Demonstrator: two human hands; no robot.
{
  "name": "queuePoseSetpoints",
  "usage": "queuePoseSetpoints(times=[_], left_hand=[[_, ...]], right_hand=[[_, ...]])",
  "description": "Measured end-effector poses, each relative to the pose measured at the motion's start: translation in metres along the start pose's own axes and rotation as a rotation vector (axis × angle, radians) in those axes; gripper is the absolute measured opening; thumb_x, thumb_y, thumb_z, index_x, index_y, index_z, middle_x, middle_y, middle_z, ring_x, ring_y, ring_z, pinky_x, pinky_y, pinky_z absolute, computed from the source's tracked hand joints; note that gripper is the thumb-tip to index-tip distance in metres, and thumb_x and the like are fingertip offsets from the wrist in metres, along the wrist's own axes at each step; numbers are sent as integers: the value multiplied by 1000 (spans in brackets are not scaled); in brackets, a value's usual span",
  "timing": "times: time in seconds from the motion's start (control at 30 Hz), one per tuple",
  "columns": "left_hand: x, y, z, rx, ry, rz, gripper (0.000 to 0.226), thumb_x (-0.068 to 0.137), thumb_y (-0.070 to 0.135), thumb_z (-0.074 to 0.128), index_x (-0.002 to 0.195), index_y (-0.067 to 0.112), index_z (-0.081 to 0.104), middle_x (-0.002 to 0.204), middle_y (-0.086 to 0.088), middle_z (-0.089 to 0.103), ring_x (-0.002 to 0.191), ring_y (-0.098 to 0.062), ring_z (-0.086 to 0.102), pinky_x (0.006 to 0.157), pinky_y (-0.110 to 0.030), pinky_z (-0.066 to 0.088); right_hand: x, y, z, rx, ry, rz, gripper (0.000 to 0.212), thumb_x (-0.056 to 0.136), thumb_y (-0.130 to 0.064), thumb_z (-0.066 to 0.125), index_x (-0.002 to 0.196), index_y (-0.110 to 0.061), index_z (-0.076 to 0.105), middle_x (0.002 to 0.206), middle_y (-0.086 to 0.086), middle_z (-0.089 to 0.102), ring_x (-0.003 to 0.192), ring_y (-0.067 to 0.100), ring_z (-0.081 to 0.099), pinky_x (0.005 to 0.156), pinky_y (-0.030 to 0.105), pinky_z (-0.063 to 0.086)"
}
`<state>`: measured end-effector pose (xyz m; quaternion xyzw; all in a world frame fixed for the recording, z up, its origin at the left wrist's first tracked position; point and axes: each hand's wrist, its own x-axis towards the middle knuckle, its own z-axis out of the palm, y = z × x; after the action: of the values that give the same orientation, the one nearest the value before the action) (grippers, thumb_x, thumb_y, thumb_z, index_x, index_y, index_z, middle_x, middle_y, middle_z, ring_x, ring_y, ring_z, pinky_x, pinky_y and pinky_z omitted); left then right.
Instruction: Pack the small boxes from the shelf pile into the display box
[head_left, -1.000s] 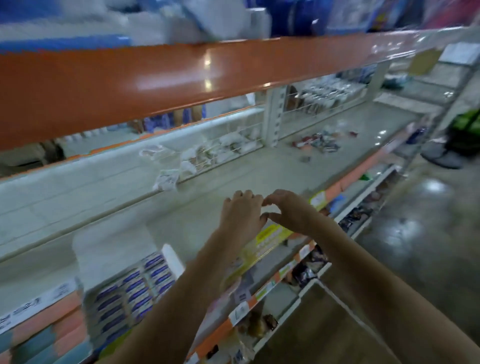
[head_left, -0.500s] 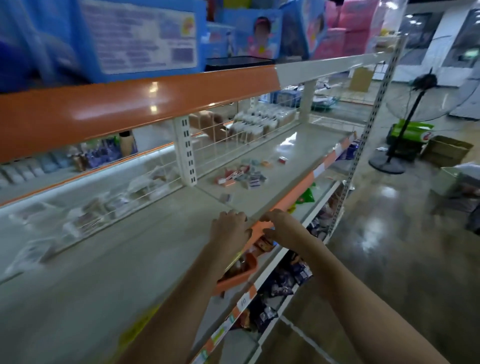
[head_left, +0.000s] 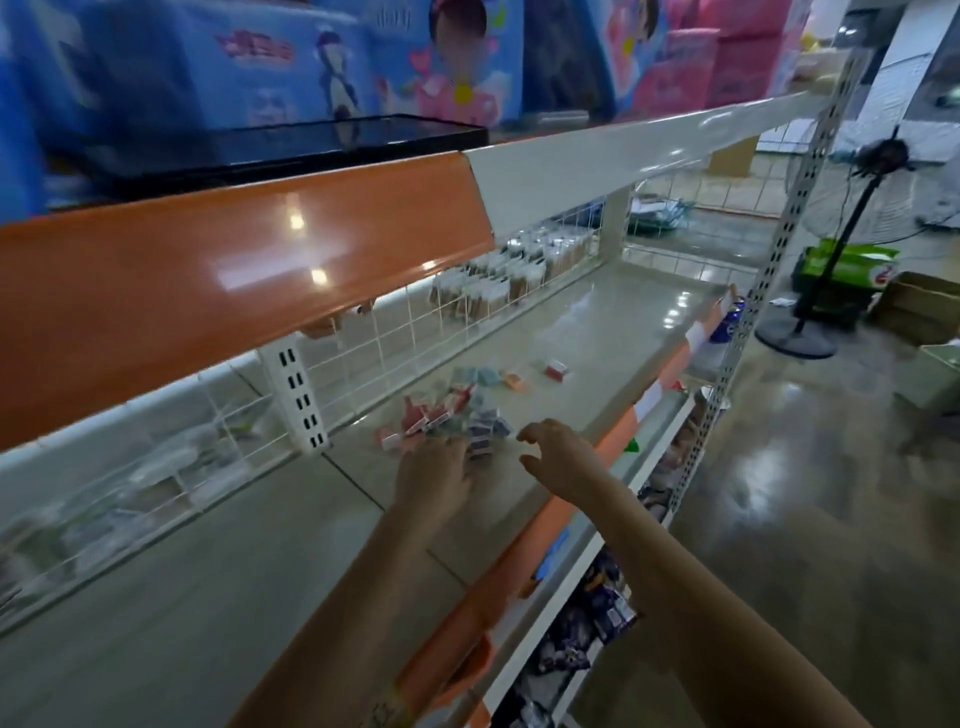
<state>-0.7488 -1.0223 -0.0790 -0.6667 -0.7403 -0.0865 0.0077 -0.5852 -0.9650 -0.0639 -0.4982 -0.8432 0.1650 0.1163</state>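
**Both hands at the near edge of the box pile**

Nearest me, the orange price rail (head_left: 524, 571) edges the grey shelf (head_left: 249, 582), and packaged goods (head_left: 597, 618) fill the tier below. My left hand (head_left: 434, 480) lies palm-down with its fingertips at the pile of small boxes (head_left: 452, 418); blur hides whether they pinch anything. My right hand (head_left: 558, 454) hovers just beside the pile, fingers loosely curled and spread, holding nothing. The pile runs diagonally away toward the right; the boxes within it lie at mixed angles. One red box (head_left: 556, 370) sits apart farther on. A wire grid (head_left: 395, 353) backs the shelf. The overhanging orange upper shelf (head_left: 234, 270) crowds the view above. A standing fan (head_left: 852, 228) is beyond, on the floor.
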Motion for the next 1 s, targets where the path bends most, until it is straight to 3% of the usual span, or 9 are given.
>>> queuePoseSetpoints(times=[0.27,0.37,0.5,0.77,0.87,1.0], left_hand=[[29,-2,28,-46,56,-93,47,91,23,53,137,22,43,128,0,54,116,-18,50,91,-30,42],[32,4,33,-96,76,-160,41,91,25,56,131,20,47,122,-1,56,112,-17,52,92,-30,43],[28,14,35,-151,36,-273,22,87,22,59,108,19,60,114,-1,57,103,-16,54,87,-29,45],[-1,39,25,-231,196,-513,21,83,19,68,104,19,69,105,2,62,98,-15,56,83,-23,40],[-30,40,13,-249,256,-602,21,83,18,68,104,21,70,102,2,65,92,-13,55,78,-20,37],[-76,34,-8,-232,324,-709,21,82,21,69,103,21,70,100,0,67,90,-18,57,81,-29,43]], right_hand=[[63,15,18,2,2,-12,36,93,-32,50,111,-3,59,110,17,58,103,31,54,83,34,41],[78,22,25,13,10,-66,36,94,-35,48,109,-3,57,109,16,57,105,31,50,84,35,40],[91,40,23,45,-37,-149,30,91,-26,52,112,-5,57,112,14,56,107,28,50,86,33,40],[82,70,3,212,-116,-376,26,88,-15,59,113,-9,62,110,9,56,100,22,54,81,20,37],[70,54,0,262,-153,-527,27,87,-13,61,115,-10,63,110,9,56,99,20,53,79,17,34],[46,15,3,303,-188,-688,27,86,-13,64,113,-8,65,112,10,58,103,24,54,82,19,35]])
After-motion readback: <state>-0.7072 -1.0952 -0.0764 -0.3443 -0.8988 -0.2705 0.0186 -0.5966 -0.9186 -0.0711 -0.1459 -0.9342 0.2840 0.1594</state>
